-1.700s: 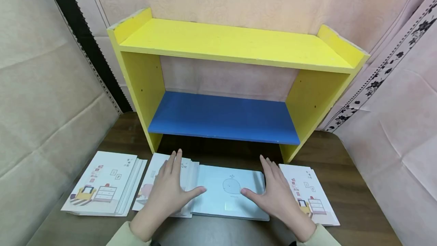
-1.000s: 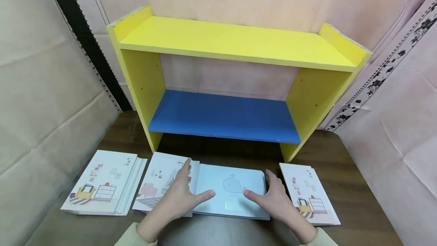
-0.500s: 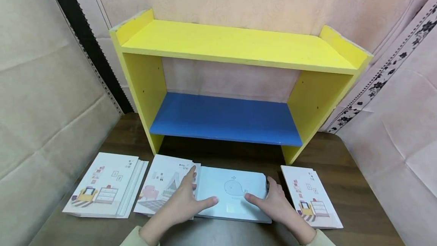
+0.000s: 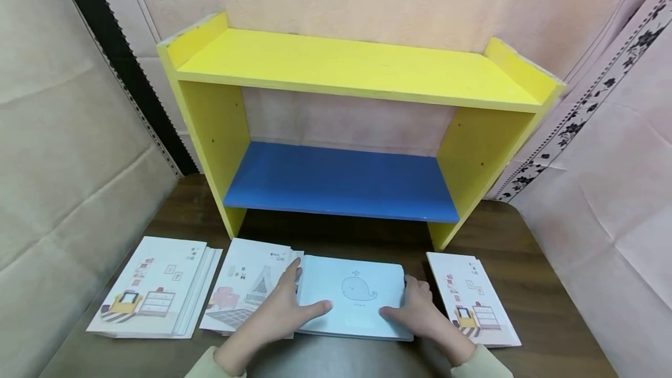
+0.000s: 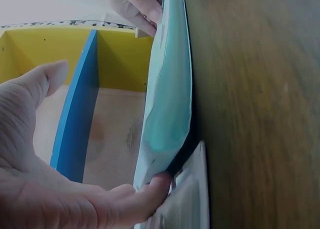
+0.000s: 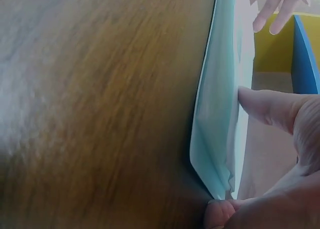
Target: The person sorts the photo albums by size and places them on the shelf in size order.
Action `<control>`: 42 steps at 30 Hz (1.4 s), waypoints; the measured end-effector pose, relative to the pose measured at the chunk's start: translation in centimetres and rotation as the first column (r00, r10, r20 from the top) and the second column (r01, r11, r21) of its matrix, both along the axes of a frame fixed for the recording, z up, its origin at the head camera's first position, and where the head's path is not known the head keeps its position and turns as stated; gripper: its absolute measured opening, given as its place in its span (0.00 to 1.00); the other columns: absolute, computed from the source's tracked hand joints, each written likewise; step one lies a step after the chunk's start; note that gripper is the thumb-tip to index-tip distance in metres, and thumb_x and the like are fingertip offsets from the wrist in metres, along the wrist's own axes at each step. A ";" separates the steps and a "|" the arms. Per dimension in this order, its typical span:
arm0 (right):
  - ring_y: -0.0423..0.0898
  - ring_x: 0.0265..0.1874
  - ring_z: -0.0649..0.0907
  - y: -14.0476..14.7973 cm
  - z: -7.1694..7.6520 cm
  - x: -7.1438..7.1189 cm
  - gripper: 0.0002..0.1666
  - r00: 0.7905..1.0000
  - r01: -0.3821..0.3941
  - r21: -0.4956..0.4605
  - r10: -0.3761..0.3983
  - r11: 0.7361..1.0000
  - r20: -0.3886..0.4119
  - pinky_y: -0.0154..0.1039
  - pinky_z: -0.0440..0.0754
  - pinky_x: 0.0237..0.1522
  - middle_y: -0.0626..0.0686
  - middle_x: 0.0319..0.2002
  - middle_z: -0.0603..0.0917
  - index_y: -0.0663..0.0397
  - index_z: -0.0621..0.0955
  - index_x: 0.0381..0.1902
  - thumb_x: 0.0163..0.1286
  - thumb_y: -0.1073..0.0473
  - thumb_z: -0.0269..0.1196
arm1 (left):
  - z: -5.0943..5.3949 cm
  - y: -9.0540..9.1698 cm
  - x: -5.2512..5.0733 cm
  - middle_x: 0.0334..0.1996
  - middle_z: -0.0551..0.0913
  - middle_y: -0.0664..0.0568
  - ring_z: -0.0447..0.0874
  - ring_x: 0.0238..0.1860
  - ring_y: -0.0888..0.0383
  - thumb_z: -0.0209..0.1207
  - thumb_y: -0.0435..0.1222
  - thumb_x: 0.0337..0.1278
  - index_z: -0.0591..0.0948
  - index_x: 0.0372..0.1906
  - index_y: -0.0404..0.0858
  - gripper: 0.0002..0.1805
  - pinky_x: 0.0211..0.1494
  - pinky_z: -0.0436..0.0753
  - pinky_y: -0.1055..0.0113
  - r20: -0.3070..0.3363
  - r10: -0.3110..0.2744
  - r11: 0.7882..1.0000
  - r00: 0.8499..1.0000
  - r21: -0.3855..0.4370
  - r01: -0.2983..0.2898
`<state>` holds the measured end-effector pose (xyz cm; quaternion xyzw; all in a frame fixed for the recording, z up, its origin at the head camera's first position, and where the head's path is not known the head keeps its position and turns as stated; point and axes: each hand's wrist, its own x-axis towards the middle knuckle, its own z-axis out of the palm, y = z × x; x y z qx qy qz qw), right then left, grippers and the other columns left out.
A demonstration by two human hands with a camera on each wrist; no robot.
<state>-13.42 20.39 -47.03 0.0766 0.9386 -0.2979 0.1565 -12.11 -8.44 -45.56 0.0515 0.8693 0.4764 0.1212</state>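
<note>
A light-blue notebook (image 4: 357,289) with a whale drawn on its cover lies on the table between my hands; whether it is one or several stacked, I cannot tell. My left hand (image 4: 283,307) touches the left edge with its fingers. In the left wrist view, the thumb (image 5: 49,78) of that hand stands apart from the cover. My right hand (image 4: 420,310) grips the right side: its thumb (image 6: 267,105) presses the cover, while the fingers curl at the edge. A stack of white booklets (image 4: 247,284) lies partly under my left hand.
Behind stands a yellow shelf unit (image 4: 336,63) with a blue middle board (image 4: 341,182). More white booklets (image 4: 152,287) lie stacked at the left, and others (image 4: 475,299) at the right. Cloth walls (image 4: 63,191) enclose the wooden table (image 4: 546,302).
Both hands have come down from above the notebook to its two sides. The right fingers have closed in at its right edge, with the thumb now on the cover. The notebook lies where it was.
</note>
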 end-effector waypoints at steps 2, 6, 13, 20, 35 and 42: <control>0.62 0.53 0.67 -0.1 -0.1 -0.1 0.64 1.000 -0.006 0.005 0.006 1.000 -0.005 0.62 0.68 0.57 0.73 0.58 0.64 0.76 0.58 0.67 0.47 0.42 0.77 | 0.1 0.1 0.0 0.69 0.61 0.34 0.69 0.63 0.38 0.70 0.59 0.43 0.48 0.75 0.32 0.63 0.61 0.72 0.46 -0.003 0.017 1.000 1.000 0.026 -0.017; 0.62 0.53 0.67 0.0 -0.2 -0.1 0.62 1.000 0.005 -0.007 -0.005 1.000 0.007 0.62 0.68 0.57 0.73 0.58 0.63 0.75 0.58 0.67 0.48 0.45 0.77 | 0.4 0.3 0.0 0.68 0.62 0.33 0.68 0.64 0.38 0.71 0.54 0.45 0.50 0.74 0.28 0.60 0.60 0.73 0.47 0.012 0.057 0.993 0.998 0.099 -0.058; 0.62 0.54 0.68 -0.2 -0.4 -0.1 0.61 1.000 0.002 -0.042 -0.002 0.999 0.012 0.62 0.67 0.58 0.72 0.58 0.63 0.74 0.57 0.68 0.50 0.46 0.76 | 0.4 0.9 0.0 0.63 0.68 0.31 0.77 0.56 0.44 0.67 0.43 0.56 0.52 0.72 0.25 0.49 0.50 0.81 0.56 0.066 0.030 0.982 0.997 0.184 -0.042; 0.66 0.58 0.66 -0.5 -0.3 0.1 0.62 0.999 -0.015 -0.045 0.017 0.999 0.038 0.64 0.64 0.60 0.75 0.61 0.61 0.76 0.56 0.69 0.51 0.47 0.76 | -0.4 1.2 0.4 0.66 0.64 0.32 0.74 0.57 0.45 0.63 0.39 0.61 0.49 0.74 0.29 0.46 0.54 0.78 0.53 0.074 0.020 0.983 0.997 0.179 -0.033; 0.63 0.61 0.69 0.5 0.4 -0.2 0.56 0.995 0.098 -0.401 -0.079 0.911 0.064 0.60 0.70 0.58 0.73 0.65 0.63 0.72 0.55 0.69 0.60 0.43 0.69 | 0.1 1.7 1.0 0.70 0.61 0.40 0.61 0.69 0.44 0.57 0.31 0.63 0.53 0.74 0.38 0.38 0.66 0.63 0.44 0.093 0.055 0.939 0.994 0.333 -0.083; 0.54 0.53 0.75 0.2 1.4 1.1 0.51 0.992 0.117 -0.533 -0.078 0.838 0.096 0.54 0.76 0.51 0.68 0.60 0.68 0.70 0.56 0.66 0.62 0.42 0.67 | 0.9 1.0 1.2 0.67 0.66 0.42 0.70 0.62 0.49 0.58 0.32 0.64 0.56 0.73 0.39 0.35 0.57 0.77 0.54 0.045 0.056 0.906 0.997 0.418 -0.070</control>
